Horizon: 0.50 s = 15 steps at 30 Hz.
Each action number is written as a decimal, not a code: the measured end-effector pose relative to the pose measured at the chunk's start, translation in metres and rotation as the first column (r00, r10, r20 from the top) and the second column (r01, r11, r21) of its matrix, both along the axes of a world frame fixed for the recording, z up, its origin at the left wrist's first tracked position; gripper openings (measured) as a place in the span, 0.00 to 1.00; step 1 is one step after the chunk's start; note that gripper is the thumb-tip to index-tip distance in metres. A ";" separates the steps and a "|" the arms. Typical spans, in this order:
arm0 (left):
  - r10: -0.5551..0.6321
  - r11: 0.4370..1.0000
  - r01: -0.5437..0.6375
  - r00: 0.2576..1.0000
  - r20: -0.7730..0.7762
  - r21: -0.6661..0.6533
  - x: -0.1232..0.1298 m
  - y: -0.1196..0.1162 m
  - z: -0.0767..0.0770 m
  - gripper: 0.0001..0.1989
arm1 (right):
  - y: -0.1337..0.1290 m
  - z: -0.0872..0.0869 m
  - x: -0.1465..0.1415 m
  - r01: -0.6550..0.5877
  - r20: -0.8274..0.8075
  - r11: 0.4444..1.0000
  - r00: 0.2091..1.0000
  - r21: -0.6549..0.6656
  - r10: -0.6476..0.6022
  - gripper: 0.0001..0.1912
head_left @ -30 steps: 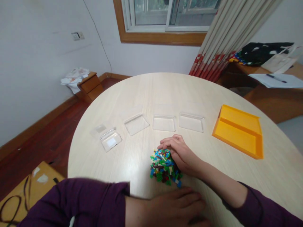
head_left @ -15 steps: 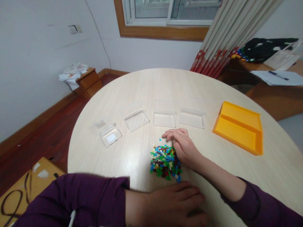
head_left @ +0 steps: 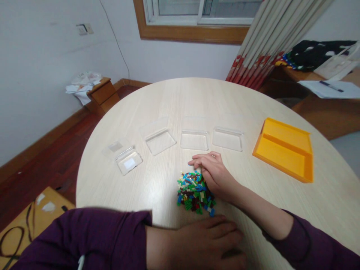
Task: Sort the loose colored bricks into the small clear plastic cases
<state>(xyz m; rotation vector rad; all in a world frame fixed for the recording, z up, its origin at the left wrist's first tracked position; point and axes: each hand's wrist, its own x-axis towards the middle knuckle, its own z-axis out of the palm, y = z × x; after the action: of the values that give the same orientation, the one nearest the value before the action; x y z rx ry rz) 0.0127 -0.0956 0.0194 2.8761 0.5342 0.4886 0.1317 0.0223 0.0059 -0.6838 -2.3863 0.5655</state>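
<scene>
A pile of small blue, green, brown and cream bricks (head_left: 194, 193) lies on the table in front of me. My right hand (head_left: 215, 170) rests at the pile's upper right, its fingers curled and the index fingertip at a small blue piece just above the pile. Whether that piece is gripped is too small to tell. Below the pile, my left hand (head_left: 208, 240) lies flat with its fingers stretched to the right, holding nothing. Beyond the pile stand clear open boxes (head_left: 160, 142), (head_left: 194, 140), (head_left: 227, 139) and a smaller clear case (head_left: 129, 161) at the left.
An orange two-part tray (head_left: 284, 150) sits on the right of the round table (head_left: 197, 97). Behind it are a curtain (head_left: 258, 48) and a side desk with papers (head_left: 332, 89). At the lower left stands a yellow stool (head_left: 36, 221).
My right index finger has moved slightly left and down onto the loose blue piece above the pile. My left hand has stayed nearly still. The view has shifted a little.
</scene>
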 end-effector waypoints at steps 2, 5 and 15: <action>0.002 1.000 -0.002 1.000 0.004 0.014 -0.001 0.000 -0.001 0.13 | 0.000 0.000 0.000 0.044 -0.016 0.999 0.999 0.024 -0.044 0.13; 0.008 0.999 -0.009 1.000 0.016 0.040 -0.002 0.000 -0.002 0.12 | 0.000 0.000 0.003 0.079 -0.092 0.993 0.993 0.091 -0.071 0.12; 0.003 0.999 -0.003 1.000 -0.005 0.050 -0.002 0.002 0.001 0.10 | 0.000 0.000 0.001 0.026 -0.073 0.989 0.997 0.145 -0.015 0.12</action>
<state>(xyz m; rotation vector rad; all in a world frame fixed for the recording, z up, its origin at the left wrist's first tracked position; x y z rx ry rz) 0.0105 -0.0937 0.0207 2.9252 0.5351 0.5022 0.1330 0.0221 0.0063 -0.6127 -2.3239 0.3959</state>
